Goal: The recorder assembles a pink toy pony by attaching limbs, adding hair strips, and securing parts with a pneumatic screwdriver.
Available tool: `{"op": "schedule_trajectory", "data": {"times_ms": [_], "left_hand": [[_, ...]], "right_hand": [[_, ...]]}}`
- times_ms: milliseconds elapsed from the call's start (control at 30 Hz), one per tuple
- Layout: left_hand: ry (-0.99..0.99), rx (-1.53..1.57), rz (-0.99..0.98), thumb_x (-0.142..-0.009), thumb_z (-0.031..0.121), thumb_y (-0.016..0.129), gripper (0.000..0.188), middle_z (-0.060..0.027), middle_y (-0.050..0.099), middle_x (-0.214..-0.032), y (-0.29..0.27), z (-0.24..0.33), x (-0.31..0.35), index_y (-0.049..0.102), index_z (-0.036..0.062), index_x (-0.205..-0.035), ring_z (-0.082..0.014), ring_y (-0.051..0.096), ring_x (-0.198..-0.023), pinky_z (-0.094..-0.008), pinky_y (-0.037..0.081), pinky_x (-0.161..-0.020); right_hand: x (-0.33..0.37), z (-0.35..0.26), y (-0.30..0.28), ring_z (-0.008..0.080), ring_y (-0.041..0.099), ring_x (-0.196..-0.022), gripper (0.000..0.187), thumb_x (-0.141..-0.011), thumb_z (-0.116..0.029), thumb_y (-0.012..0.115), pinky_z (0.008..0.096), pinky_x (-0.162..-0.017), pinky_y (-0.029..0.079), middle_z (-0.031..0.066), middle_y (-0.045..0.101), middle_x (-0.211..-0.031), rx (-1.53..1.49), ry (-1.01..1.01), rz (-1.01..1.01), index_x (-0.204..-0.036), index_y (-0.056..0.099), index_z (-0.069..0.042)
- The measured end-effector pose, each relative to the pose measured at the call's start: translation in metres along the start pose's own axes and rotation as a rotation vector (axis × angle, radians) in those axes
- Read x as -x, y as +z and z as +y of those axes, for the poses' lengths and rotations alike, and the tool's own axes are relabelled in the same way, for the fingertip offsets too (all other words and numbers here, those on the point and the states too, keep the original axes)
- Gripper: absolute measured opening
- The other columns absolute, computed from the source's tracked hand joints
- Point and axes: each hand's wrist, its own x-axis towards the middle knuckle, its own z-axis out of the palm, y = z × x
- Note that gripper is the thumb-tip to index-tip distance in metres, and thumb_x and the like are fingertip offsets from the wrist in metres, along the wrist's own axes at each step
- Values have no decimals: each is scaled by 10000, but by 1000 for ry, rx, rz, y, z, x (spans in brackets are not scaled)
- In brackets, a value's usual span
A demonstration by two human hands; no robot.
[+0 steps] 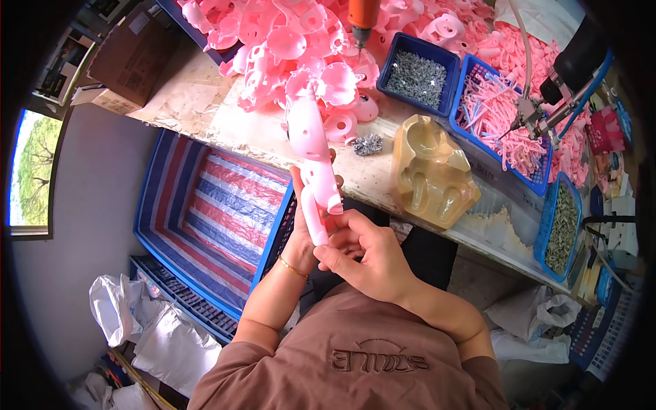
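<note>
A pink plastic toy figure (311, 140) with long legs and screw holes along its body is held upright over the table's near edge. From behind and below, my left hand (301, 222) wraps around it, with fingertips showing at its right side. My right hand (372, 256) is closed, thumb and fingers at the lower end of one leg; part of the grip is hidden. Beyond the figure lies a heap of pink plastic shells (287, 44). Just right of it sits a small pile of screws (367, 144) on the tabletop.
An orange electric screwdriver (363, 15) hangs above the heap. To the right are a beige moulded fixture (437, 174), a blue tray of screws (389, 89), a blue basket of small pink parts (471, 65) and a blue basket of screws (550, 205). A striped-lined crate (225, 219) stands left.
</note>
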Motion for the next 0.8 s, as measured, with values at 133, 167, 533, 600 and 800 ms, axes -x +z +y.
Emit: {"op": "schedule_trajectory", "data": {"times_ms": [133,167,533,600,800], "left_hand": [[-20,-12,-27,-1038,220,356,479,-89,463,-868,-4,2,0,307,94,-1498,-150,441,-672,-287,430,-621],[4,-112,73,-963,470,406,596,-76,553,-883,-7,4,-1,389,77,-1410,-143,540,-672,-284,495,-585],[1,-782,358,-1016,546,353,562,-64,637,-976,15,-3,-2,471,85,-1317,-137,643,-750,-291,611,-667],[-23,-836,381,-1028,522,341,551,-71,630,-1002,31,-11,-2,442,83,-1346,-141,645,-758,-297,612,-672],[-132,-1008,372,-1059,442,301,534,-125,574,-1186,60,-25,-5,268,116,-1480,-199,663,-843,-327,614,-728]], "right_hand": [[0,-2,-3,142,704,-784,418,-907,-114,691,240,-690,560,99,683,-918,38,21,-14,-1225,487,65],[0,-2,-4,143,704,-780,426,-906,-118,692,241,-690,560,101,683,-916,35,18,-9,-1231,483,62],[-6,7,-38,122,648,-915,533,-856,-209,775,269,-769,524,126,644,-1047,1,-75,321,-1185,441,44],[-6,15,-51,154,622,-1001,601,-868,-171,756,283,-845,502,141,608,-1118,123,-136,402,-1261,351,37],[-1,7,-75,175,683,-820,608,-948,-129,623,262,-613,581,145,580,-1142,-202,-75,381,-1412,243,-27]]}}
